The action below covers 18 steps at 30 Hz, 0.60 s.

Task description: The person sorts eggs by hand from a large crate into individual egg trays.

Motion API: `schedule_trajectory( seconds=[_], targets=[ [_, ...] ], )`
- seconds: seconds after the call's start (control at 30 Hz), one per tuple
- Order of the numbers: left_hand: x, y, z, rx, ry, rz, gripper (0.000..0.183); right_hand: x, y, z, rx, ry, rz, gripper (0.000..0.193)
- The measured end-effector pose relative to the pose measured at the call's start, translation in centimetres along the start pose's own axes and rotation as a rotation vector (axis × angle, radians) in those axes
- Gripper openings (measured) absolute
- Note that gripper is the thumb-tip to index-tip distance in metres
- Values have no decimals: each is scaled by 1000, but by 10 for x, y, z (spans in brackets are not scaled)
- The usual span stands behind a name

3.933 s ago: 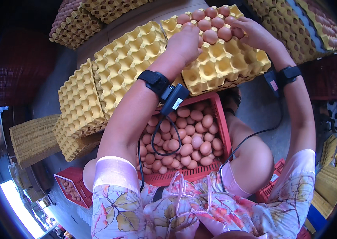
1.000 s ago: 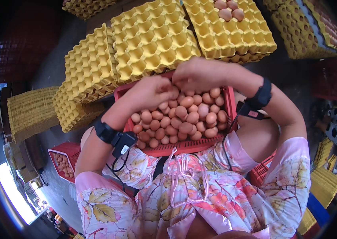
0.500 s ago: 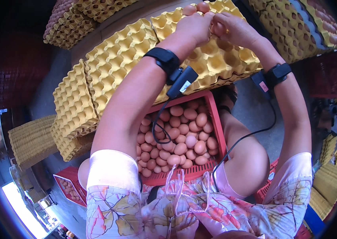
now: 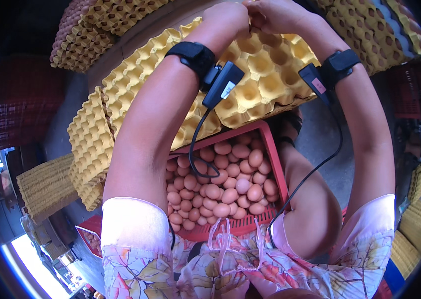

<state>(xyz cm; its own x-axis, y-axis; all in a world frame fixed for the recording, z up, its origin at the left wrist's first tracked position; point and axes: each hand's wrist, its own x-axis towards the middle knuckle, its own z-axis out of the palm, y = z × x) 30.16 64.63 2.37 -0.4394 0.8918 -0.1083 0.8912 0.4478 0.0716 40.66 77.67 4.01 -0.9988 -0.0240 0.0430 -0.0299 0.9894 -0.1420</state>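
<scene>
Both my hands meet at the top edge of the view, over the far part of a yellow egg tray (image 4: 250,92). My left hand (image 4: 228,20) is curled, and what its fingers hold, if anything, is hidden. My right hand (image 4: 282,16) is closed around a brown egg (image 4: 256,21) that shows between the two hands. Near cups of this tray hold nothing. Between my legs, below my forearms, stands a red plastic crate (image 4: 276,164) filled with loose brown eggs (image 4: 230,182). One egg (image 4: 242,186) among them is paler and pinkish.
More yellow trays (image 4: 135,82) lie to the left. Stacked trays with eggs stand at the far left (image 4: 83,42) and far right (image 4: 369,37). A smaller red crate of eggs (image 4: 90,231) sits at lower left. Black cables (image 4: 315,172) hang from my wrist straps.
My hands have moved farther away, up to the view's top edge. The eggs seen earlier at the tray's far side are out of view. The crate appears slightly lower.
</scene>
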Motion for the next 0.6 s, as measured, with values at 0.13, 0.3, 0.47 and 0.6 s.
schedule_trajectory(
  seconds=[0.13, 0.3, 0.47, 0.6],
  targets=[
    [-13, -42, 9, -882, 3, 86, 37, 3, 22, 7, 262, 89, -97, 34],
    [3, -38, -16, -717, 277, -148, 33, 11, 75, 17, 355, 301, 15, 41],
    [25, -33, -11, 21, 90, -147, 40, 54, 11, 1, -321, -71, 108, 29],
    [33, -53, -17, -28, 133, -82, 44, 58, 8, 0, -226, 13, 194, 23]
  ],
)
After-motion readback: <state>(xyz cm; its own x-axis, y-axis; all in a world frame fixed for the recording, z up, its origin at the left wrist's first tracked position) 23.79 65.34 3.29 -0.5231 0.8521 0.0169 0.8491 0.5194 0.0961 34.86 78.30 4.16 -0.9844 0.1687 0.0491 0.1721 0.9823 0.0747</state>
